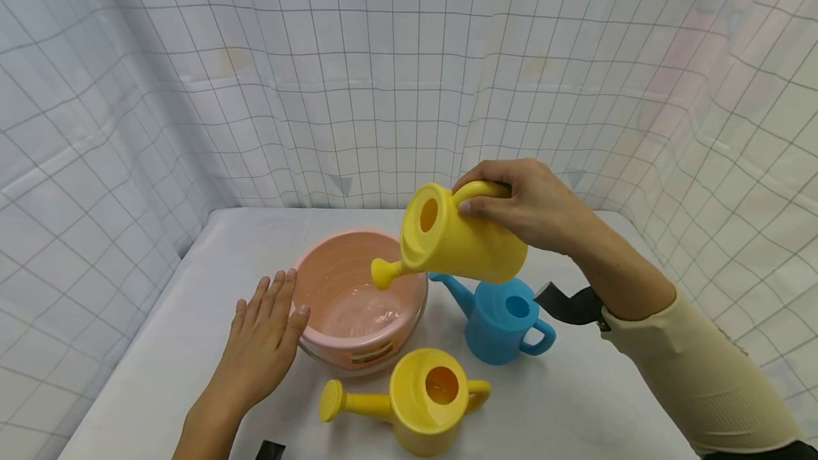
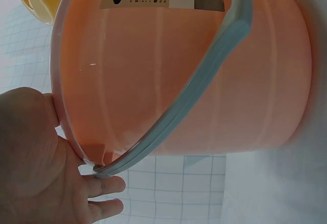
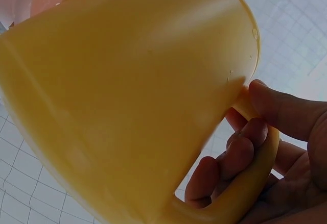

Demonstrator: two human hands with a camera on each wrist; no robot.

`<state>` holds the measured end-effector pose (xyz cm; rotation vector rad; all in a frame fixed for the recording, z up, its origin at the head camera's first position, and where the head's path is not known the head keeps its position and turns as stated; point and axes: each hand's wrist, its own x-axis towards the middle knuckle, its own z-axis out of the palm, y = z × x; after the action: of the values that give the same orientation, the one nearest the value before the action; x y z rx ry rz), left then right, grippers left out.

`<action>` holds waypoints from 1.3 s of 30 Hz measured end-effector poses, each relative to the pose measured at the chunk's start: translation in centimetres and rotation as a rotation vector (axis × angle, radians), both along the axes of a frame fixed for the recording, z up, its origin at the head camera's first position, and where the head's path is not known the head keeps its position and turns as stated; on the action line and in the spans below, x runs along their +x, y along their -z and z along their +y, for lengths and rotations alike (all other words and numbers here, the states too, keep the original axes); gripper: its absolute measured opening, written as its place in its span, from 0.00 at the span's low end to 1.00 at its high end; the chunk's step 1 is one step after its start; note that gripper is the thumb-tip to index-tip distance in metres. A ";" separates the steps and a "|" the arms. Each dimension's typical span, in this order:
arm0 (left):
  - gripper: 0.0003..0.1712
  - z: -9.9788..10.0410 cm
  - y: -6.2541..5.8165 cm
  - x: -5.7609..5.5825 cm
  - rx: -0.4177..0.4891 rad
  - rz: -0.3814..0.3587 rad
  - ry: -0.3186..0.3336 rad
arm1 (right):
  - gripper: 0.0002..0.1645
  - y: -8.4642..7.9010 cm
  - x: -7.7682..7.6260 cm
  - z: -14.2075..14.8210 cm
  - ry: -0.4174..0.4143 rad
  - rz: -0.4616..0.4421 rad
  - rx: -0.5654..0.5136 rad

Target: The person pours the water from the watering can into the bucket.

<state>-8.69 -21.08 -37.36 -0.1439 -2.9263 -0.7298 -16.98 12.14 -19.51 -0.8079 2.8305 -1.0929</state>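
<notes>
My right hand [image 1: 530,201] grips the handle of a yellow watering can [image 1: 476,243], fingers curled through the loop and thumb on top in the right wrist view. Held in the air, the can tips left, its round spout head over the pink bucket [image 1: 361,233]. Water glints in the bottom of the bucket. At the bucket's left rim rests my left hand [image 1: 265,332], fingers straight and thumb at the edge. A grey bucket handle [image 2: 179,101] hangs down the bucket's side in the left wrist view, passing near the fingers.
A second yellow watering can [image 1: 424,400] stands in front of the bucket, spout to the left. Right of the bucket stands a blue watering can [image 1: 501,325], partly below the raised can. White gridded cloth [image 1: 358,77] hangs behind and on both sides of the white table [image 1: 562,403].
</notes>
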 end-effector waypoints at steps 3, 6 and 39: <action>0.36 0.0 0.0 0.0 -0.002 0.000 0.001 | 0.13 0.0 0.0 0.0 -0.001 0.002 0.003; 0.36 0.0 0.0 0.0 -0.006 0.002 0.001 | 0.13 0.0 0.0 0.1 0.000 0.005 0.005; 0.36 0.0 0.1 0.0 -0.006 0.002 0.000 | 0.13 -0.1 0.1 -0.2 0.004 0.017 0.023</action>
<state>-8.72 -21.09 -37.49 -0.1448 -2.9267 -0.7203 -16.83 11.94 -19.44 -0.8138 2.8541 -1.0566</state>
